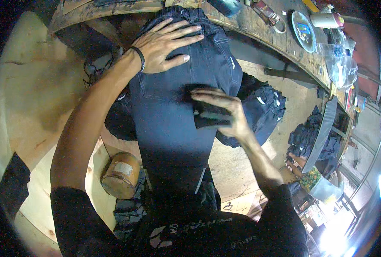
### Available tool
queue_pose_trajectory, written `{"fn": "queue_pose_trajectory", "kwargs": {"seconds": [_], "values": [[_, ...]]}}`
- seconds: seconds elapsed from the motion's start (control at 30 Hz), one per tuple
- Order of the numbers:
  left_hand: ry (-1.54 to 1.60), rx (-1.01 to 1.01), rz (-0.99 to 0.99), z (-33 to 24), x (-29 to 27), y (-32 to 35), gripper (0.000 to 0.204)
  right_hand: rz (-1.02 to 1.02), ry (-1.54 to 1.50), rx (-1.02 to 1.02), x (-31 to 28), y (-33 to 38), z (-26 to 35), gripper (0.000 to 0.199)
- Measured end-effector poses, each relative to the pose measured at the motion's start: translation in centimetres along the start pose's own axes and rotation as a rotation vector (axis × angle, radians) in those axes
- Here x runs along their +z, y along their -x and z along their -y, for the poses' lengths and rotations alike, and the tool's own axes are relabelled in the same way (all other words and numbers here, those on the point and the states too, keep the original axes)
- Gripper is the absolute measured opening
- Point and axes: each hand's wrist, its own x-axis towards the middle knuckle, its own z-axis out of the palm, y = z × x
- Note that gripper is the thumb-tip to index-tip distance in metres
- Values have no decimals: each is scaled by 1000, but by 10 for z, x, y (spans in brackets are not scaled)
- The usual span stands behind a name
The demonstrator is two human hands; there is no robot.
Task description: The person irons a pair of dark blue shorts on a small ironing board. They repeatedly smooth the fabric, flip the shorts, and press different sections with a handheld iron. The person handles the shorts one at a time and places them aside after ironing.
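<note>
A pair of dark navy trousers (173, 124) with pale stitching and a gathered waistband lies spread out in front of me, its waist end at the workbench. My left hand (167, 45) presses flat on the upper part, fingers spread toward the right, a black band round the wrist. Over the middle of the trousers, my right hand (224, 105) is wrapped round a dark block-like object (204, 121). Motion blurs that hand, and the object's exact kind does not show.
More dark garments (263, 107) are heaped right of the trousers. A brown drum-shaped container (122, 173) stands at lower left. On the wooden workbench (259, 32) are a light blue plate (303, 31) and a roll of tape (279, 25). A clear plastic bag (342, 68) hangs at its edge.
</note>
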Motion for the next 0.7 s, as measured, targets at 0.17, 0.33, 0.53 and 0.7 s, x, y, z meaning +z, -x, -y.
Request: {"fn": "queue_pose_trajectory", "kwargs": {"seconds": [0.17,0.33,0.53,0.7], "values": [[30,0,-24,1,1,1,69,197,147,-160,10,-13,34,62],[68,-20,3,0,0,0,62,66,355,-345,-3,-123,82,63],[59,-7,-10,5,6,1,56,332,264,-309,-8,-147,54,63],[118,1,-87,9,15,5,55,-5,408,-344,4,-113,63,62]]}}
